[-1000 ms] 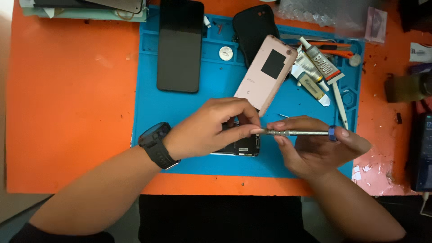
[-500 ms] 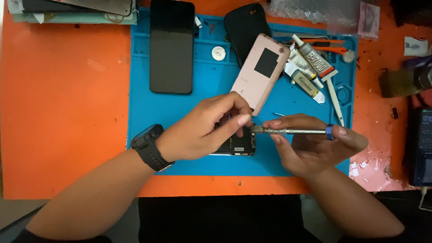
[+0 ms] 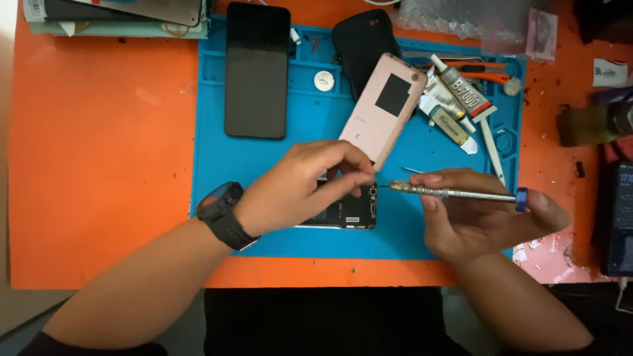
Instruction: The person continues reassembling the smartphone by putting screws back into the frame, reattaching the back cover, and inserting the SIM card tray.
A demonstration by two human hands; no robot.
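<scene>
My left hand (image 3: pixel 300 188), with a black watch on its wrist, rests over an opened black phone (image 3: pixel 349 212) lying on the blue work mat (image 3: pixel 217 165). Its thumb and forefinger are pinched together just above the phone's top corner; anything between them is too small to see. My right hand (image 3: pixel 478 217) holds a thin metal screwdriver (image 3: pixel 455 194) level, its tip pointing left at that same corner of the phone. Most of the phone is hidden under my left hand.
A pink phone back cover (image 3: pixel 389 109), a black phone (image 3: pixel 256 69) face down, a dark case (image 3: pixel 364 43), glue tubes (image 3: pixel 465 92) and a white pry tool (image 3: pixel 491 148) lie on the mat. The orange table (image 3: pixel 99 165) holds stacked panels (image 3: pixel 119 13) top left and a device (image 3: pixel 620 217) at the right edge.
The view has shifted slightly. My left fingers have lifted a little off the phone's corner and the screwdriver tip has drawn back a touch to the right.
</scene>
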